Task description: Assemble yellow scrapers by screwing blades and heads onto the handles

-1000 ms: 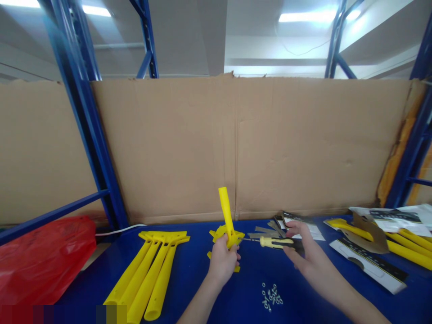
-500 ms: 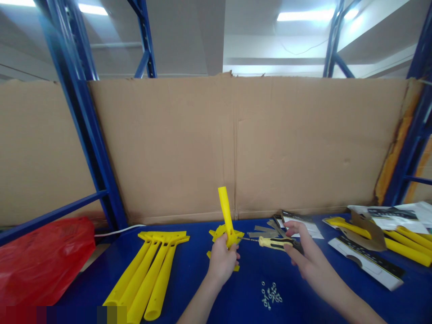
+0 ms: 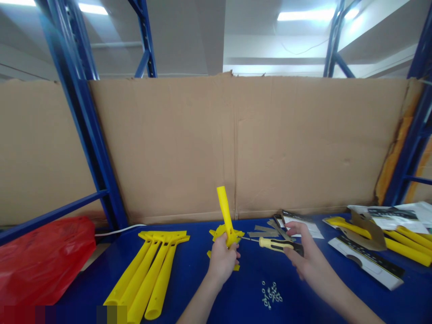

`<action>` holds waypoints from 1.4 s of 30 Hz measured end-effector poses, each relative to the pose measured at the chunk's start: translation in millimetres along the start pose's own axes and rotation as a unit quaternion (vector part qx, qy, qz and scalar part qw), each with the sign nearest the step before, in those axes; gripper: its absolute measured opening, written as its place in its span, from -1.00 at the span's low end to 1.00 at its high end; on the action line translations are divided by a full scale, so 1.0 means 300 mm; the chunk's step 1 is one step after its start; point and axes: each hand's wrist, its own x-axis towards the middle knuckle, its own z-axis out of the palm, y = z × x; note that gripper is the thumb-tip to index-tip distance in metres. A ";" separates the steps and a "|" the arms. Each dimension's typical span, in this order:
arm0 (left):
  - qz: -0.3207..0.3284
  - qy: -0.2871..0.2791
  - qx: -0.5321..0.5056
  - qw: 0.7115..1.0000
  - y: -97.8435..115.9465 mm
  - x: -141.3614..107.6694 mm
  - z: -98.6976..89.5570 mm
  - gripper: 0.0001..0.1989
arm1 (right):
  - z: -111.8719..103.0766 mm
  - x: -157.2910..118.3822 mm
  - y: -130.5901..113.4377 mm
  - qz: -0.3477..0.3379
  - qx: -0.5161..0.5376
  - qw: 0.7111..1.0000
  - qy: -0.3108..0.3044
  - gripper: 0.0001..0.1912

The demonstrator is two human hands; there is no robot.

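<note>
My left hand (image 3: 221, 261) is closed around a yellow plastic scraper handle (image 3: 225, 209), its tube pointing up and its wide head low by my fingers. More yellow plastic pieces (image 3: 216, 234) lie beneath and behind it. In my right hand (image 3: 305, 249) is a screwdriver (image 3: 276, 244) with a cream and black grip, held loosely at its butt end with the index finger raised. Its thin shaft runs left to the scraper head, where the tip meets the side; the screw itself is too small to make out. Small metal nuts and screws (image 3: 272, 294) lie in front of the hands.
Several yellow scraper handles (image 3: 157, 274) lie side by side on the blue table (image 3: 199, 297). Flat metal blades (image 3: 263, 233) rest behind the screwdriver. At right are a black-and-white package (image 3: 366, 261) and more yellow handles (image 3: 408, 249). A red bag (image 3: 50, 256) sits left; a cardboard wall (image 3: 175, 144) stands behind.
The fingers of my right hand have shifted slightly around the screwdriver's butt. The scraper handle's top has tipped a little to the left; my left hand stays in place.
</note>
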 end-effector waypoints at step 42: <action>0.020 0.000 0.031 0.999 -0.006 0.007 -0.004 -0.84 | -0.022 0.012 -0.002 -0.019 -0.020 0.997 -0.070 -0.57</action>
